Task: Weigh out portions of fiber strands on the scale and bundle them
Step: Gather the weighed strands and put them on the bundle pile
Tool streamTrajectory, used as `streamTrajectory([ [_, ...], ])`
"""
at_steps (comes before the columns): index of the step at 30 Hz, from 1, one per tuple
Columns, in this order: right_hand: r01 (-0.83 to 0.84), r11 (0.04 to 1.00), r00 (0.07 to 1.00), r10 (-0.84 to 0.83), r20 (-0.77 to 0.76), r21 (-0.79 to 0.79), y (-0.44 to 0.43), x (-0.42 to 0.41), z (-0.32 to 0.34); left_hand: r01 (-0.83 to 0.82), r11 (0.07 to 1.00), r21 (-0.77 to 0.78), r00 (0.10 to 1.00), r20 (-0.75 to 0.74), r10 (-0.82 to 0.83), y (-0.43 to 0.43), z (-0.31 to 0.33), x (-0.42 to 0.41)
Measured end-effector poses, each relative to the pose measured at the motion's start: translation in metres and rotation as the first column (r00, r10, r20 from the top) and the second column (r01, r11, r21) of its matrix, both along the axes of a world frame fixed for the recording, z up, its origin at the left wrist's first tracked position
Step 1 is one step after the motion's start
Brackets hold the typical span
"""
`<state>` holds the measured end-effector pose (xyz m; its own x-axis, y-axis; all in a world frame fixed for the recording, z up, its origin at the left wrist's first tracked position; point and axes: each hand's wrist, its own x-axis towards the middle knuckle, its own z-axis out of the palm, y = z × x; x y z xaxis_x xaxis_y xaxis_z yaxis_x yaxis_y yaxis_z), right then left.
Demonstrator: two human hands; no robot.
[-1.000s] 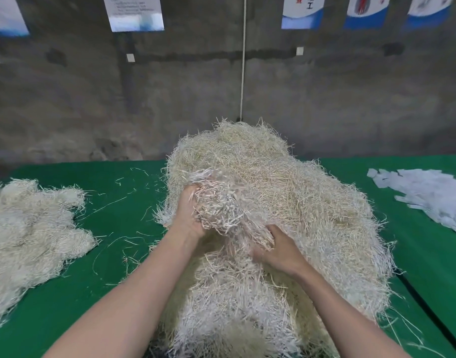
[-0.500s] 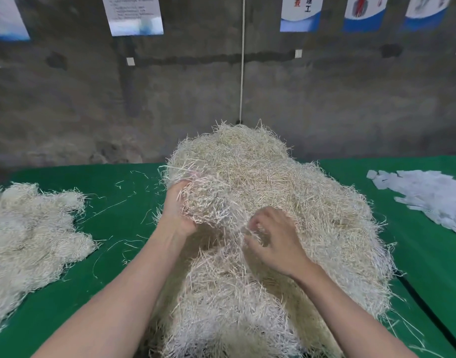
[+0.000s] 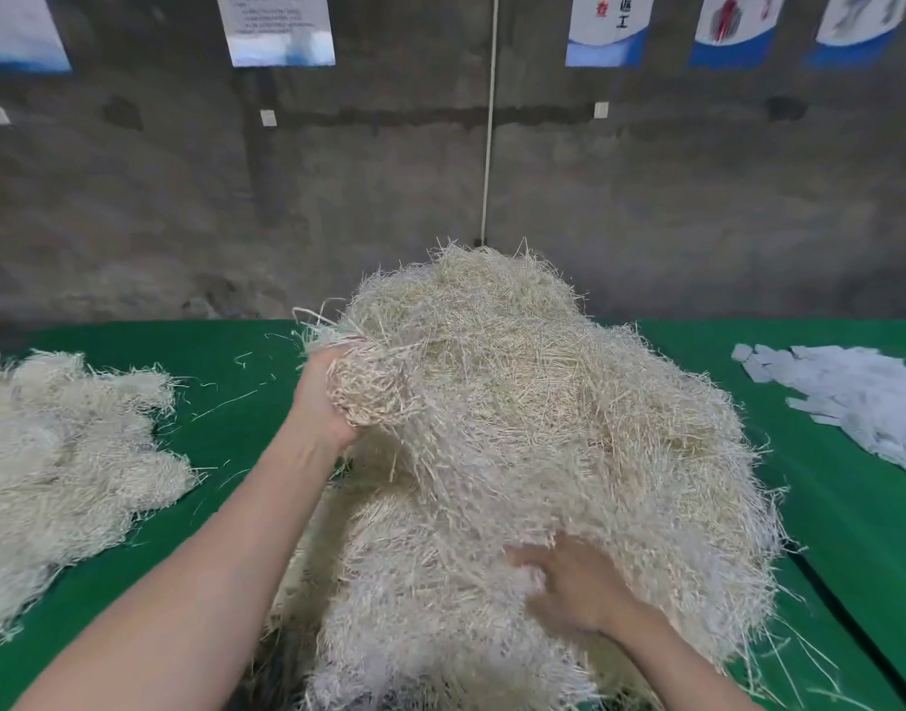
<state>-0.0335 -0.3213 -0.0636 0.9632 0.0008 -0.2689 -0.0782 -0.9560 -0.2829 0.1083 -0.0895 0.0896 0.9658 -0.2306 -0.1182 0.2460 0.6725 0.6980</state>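
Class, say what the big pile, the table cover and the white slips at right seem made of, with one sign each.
Pile: dry plant fibre or shredded paper, matt cream; thin stiff strands stick out. Table cover: probably felt or cloth, matt green, no shine. Slips: likely paper, flat, white, straight-cut edges.

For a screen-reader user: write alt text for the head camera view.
The left hand grips a clump of fiber strands against a large fiber heap on a green table; the right hand reaches into the heap. A smaller fiber pile lies left, paper slips right.
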Motion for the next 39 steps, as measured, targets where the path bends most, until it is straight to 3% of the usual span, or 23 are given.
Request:
streamTrajectory([
  [2,-0.039,0.992,0.998,0.033,0.053,0.119,0.006,0.006,0.038,-0.003,0.999,0.054,0.999,-0.032,0.005,-0.002,-0.005,-0.002],
  [4,-0.009,0.964,0.983,-0.040,0.178,0.266,0.009,0.011,0.084,-0.010,0.997,0.080,0.998,-0.061,0.015,-0.003,-0.011,-0.005],
  [6,0.030,0.942,0.881,-0.184,0.436,0.336,0.015,0.017,0.117,-0.020,0.997,0.071,0.997,-0.071,0.025,-0.002,-0.009,-0.007],
  [8,-0.021,0.905,0.815,-0.231,0.531,0.424,0.032,0.026,0.136,0.020,1.000,-0.004,1.000,-0.018,-0.020,-0.008,0.003,-0.014],
  [11,-0.045,0.767,0.953,-0.160,0.258,0.641,0.074,0.045,0.123,0.118,0.991,-0.063,0.986,0.127,-0.110,-0.022,0.031,-0.031],
  [13,0.030,0.759,0.981,-0.147,0.126,0.650,0.085,0.054,0.096,0.123,0.990,-0.066,0.970,0.217,-0.106,-0.016,0.045,-0.035],
  [15,0.167,0.692,0.952,-0.299,0.069,0.703,0.077,0.060,0.078,0.101,0.989,0.105,0.960,0.252,-0.125,0.000,0.052,-0.031],
  [16,0.222,0.619,0.913,-0.404,0.062,0.754,0.067,0.062,0.072,0.092,0.940,0.329,0.948,0.260,-0.184,0.007,0.052,-0.028],
  [17,0.243,0.559,0.873,-0.483,0.073,0.793,0.058,0.063,0.071,0.070,0.782,0.620,0.926,0.252,-0.283,0.010,0.047,-0.026],
  [18,0.234,0.530,0.847,-0.522,0.096,0.815,0.053,0.063,0.076,0.023,0.526,0.850,0.899,0.213,-0.384,0.008,0.038,-0.024],
  [19,0.206,0.518,0.838,-0.532,0.124,0.830,0.051,0.061,0.082,-0.024,0.268,0.963,0.866,0.154,-0.476,-0.002,0.026,-0.026],
  [21,0.101,0.501,0.852,-0.490,0.185,0.859,0.057,0.060,0.095,-0.082,-0.073,0.994,0.794,0.021,-0.608,-0.028,0.001,-0.034],
  [24,0.056,0.577,0.847,-0.460,0.267,0.815,0.061,0.054,0.103,-0.332,-0.341,0.879,0.728,0.009,-0.685,-0.054,-0.031,-0.039],
  [26,0.097,0.668,0.845,-0.447,0.293,0.738,0.053,0.053,0.100,-0.495,-0.471,0.730,0.742,0.073,-0.666,-0.057,-0.033,-0.035],
  [27,0.102,0.688,0.851,-0.435,0.296,0.719,0.049,0.052,0.097,-0.526,-0.465,0.712,0.751,0.131,-0.648,-0.055,-0.033,-0.031],
  [28,0.099,0.688,0.858,-0.425,0.289,0.719,0.045,0.052,0.095,-0.510,-0.380,0.771,0.769,0.211,-0.604,-0.053,-0.034,-0.025],
  [29,0.101,0.688,0.866,-0.417,0.277,0.718,0.042,0.051,0.091,-0.420,-0.200,0.885,0.821,0.276,-0.499,-0.053,-0.033,-0.022],
  [30,0.106,0.697,0.875,-0.405,0.267,0.709,0.039,0.051,0.087,-0.274,0.083,0.958,0.888,0.285,-0.361,-0.052,-0.030,-0.022],
  [31,0.113,0.709,0.883,-0.392,0.256,0.696,0.037,0.051,0.082,-0.103,0.397,0.912,0.944,0.215,-0.249,-0.052,-0.024,-0.024],
  [32,0.111,0.707,0.890,-0.384,0.247,0.698,0.036,0.051,0.077,0.075,0.650,0.756,0.972,0.090,-0.216,-0.053,-0.018,-0.027],
  [33,0.105,0.714,0.896,-0.370,0.245,0.693,0.035,0.053,0.072,0.235,0.818,0.526,0.964,-0.017,-0.266,-0.055,-0.013,-0.034],
  [35,0.103,0.793,0.909,-0.320,0.268,0.600,0.032,0.056,0.061,0.376,0.906,0.195,0.927,-0.070,-0.369,-0.060,-0.010,-0.042],
  [39,0.169,0.912,0.944,-0.259,0.205,0.374,0.017,0.054,0.037,0.180,0.981,0.071,0.976,-0.135,-0.170,-0.064,-0.019,-0.037],
])
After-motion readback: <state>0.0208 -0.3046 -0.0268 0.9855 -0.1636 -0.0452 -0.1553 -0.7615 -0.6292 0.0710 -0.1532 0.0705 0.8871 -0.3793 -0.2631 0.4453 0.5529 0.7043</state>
